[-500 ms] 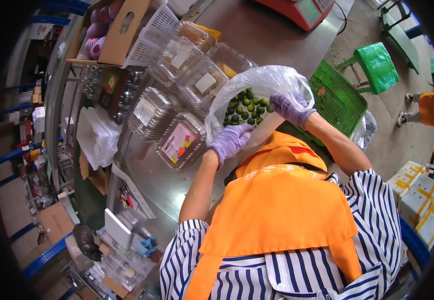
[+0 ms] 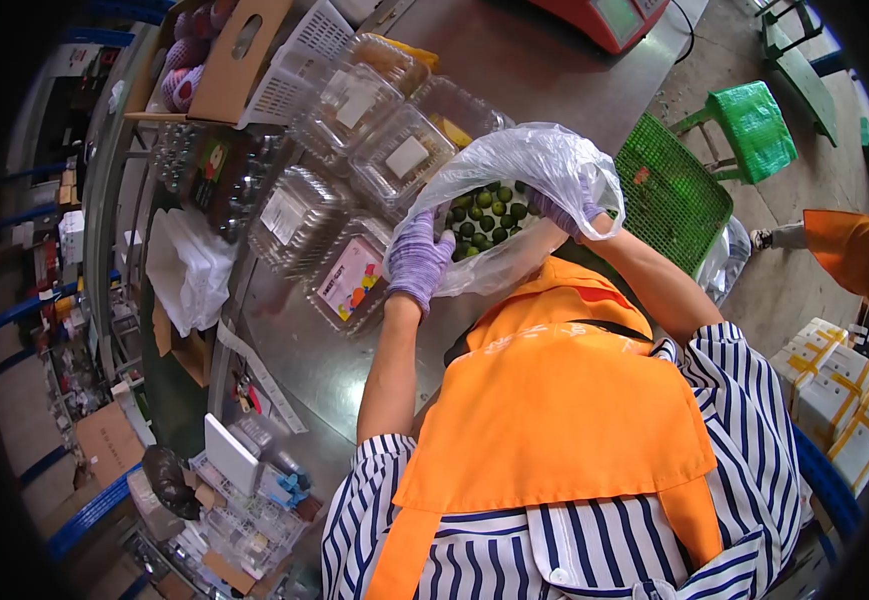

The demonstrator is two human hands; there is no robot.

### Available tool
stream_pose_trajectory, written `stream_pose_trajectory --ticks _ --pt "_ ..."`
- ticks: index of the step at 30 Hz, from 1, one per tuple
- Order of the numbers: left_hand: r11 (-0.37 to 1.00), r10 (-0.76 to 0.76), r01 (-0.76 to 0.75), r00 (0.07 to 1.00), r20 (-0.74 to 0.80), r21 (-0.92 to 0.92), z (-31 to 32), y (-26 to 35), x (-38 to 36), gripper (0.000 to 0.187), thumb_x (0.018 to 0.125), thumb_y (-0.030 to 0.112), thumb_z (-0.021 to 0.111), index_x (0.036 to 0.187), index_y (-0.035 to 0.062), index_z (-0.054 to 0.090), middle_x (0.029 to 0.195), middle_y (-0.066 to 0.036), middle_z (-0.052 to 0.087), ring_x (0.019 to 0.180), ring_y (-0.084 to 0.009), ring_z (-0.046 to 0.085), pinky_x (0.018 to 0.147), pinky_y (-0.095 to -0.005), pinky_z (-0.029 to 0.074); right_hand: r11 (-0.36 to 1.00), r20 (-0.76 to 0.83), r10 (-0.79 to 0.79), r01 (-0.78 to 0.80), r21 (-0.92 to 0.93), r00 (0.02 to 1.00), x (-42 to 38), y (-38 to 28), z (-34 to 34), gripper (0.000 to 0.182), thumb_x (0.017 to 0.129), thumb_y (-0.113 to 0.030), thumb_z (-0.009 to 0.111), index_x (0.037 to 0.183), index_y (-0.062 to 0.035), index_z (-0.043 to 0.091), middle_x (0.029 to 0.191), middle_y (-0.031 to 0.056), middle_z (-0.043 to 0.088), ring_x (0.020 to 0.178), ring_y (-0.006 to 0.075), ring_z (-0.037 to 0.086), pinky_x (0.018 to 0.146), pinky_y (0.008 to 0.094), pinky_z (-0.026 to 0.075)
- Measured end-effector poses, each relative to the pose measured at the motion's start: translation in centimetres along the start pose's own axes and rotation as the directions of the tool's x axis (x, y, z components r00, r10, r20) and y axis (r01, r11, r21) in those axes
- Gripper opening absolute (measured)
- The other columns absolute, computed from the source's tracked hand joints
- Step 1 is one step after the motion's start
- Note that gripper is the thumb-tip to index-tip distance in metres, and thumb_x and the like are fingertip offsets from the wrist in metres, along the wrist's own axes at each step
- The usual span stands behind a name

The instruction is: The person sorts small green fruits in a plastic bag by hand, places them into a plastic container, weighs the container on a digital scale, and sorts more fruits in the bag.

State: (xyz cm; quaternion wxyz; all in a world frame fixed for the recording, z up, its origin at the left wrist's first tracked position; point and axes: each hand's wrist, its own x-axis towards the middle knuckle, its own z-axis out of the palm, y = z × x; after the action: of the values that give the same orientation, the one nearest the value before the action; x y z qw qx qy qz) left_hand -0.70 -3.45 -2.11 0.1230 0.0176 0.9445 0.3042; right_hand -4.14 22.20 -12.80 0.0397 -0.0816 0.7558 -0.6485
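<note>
A clear plastic bag [image 2: 499,155] sits wide-mouthed over the metal table, with many small round green fruits, lime-like [image 2: 484,215], lying inside. My left hand [image 2: 419,260], in a purple knitted glove, grips the bag's left side, thumb toward the fruit. At the opposite side my right hand [image 2: 569,208], gloved alike, is partly veiled by the plastic and closed on the bag; the rim lies across its wrist. Its fingertips reach the edge of the fruit and are hard to see. Beside my left hand stands a clear clamshell box [image 2: 354,275] with a pink label.
More clear clamshell boxes [image 2: 399,155] stand to the left. A green mesh crate [image 2: 674,190] is right of the bag, near a green stool [image 2: 751,130]. A red scale [image 2: 604,20] sits at the far edge. Another person's orange garment [image 2: 844,250] shows at right.
My left hand has shifted left and up along the bag, its fingers now pointing more upward. My right hand has moved slightly left, deeper under the plastic. The other person's orange garment has shifted left.
</note>
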Motion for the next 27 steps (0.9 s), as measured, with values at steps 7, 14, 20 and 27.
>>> stream_pose_trajectory --ticks 7,14,20,27 --pt "0.996 0.077 -0.077 0.997 0.003 0.050 0.2 1.0 0.4 0.032 0.079 0.010 0.062 0.111 0.0061 0.062 0.105 -0.017 0.063 0.097 -0.0307 0.060 0.088 -0.0381 0.047 0.788 0.383 -0.036 0.262 -0.557 0.923 1.3 -5.9 2.0 0.026 0.086 -0.022 0.057 0.109 -0.0097 0.058 0.099 0.0112 0.059 0.093 0.0272 0.059 0.080 0.0386 0.051" --pt "0.967 -0.075 0.045 0.991 0.109 0.252 -0.4 1.2 0.5 0.035 0.078 0.011 0.062 0.113 0.0073 0.060 0.109 -0.017 0.062 0.102 -0.0341 0.058 0.091 -0.0404 0.045 0.548 0.388 0.106 0.271 -0.791 0.916 2.2 -7.0 6.9 0.021 0.081 -0.020 0.061 0.098 -0.0084 0.063 0.097 0.0106 0.059 0.090 0.0299 0.062 0.072 0.0417 0.052" --pt "0.952 -0.099 0.060 0.988 0.117 0.299 0.3 -1.9 -0.6 0.037 0.076 0.012 0.065 0.112 0.0111 0.060 0.111 -0.015 0.060 0.106 -0.0335 0.056 0.091 -0.0415 0.046 0.950 0.268 0.146 -0.059 -0.306 0.952 1.8 -4.6 5.7 0.017 0.077 -0.007 0.061 0.093 -0.0074 0.064 0.083 0.0156 0.063 0.078 0.0327 0.061 0.068 0.0385 0.050" --pt "0.937 0.030 -0.083 0.987 0.158 0.339 1.4 -0.2 -0.5 0.040 0.072 0.014 0.070 0.111 0.0116 0.061 0.108 -0.015 0.060 0.100 -0.0326 0.058 0.087 -0.0407 0.047 0.574 0.555 0.103 0.407 -0.711 0.825 1.1 -7.5 6.5 0.018 0.080 -0.018 0.059 0.095 -0.0105 0.066 0.090 0.0113 0.060 0.081 0.0298 0.063 0.068 0.0402 0.051"
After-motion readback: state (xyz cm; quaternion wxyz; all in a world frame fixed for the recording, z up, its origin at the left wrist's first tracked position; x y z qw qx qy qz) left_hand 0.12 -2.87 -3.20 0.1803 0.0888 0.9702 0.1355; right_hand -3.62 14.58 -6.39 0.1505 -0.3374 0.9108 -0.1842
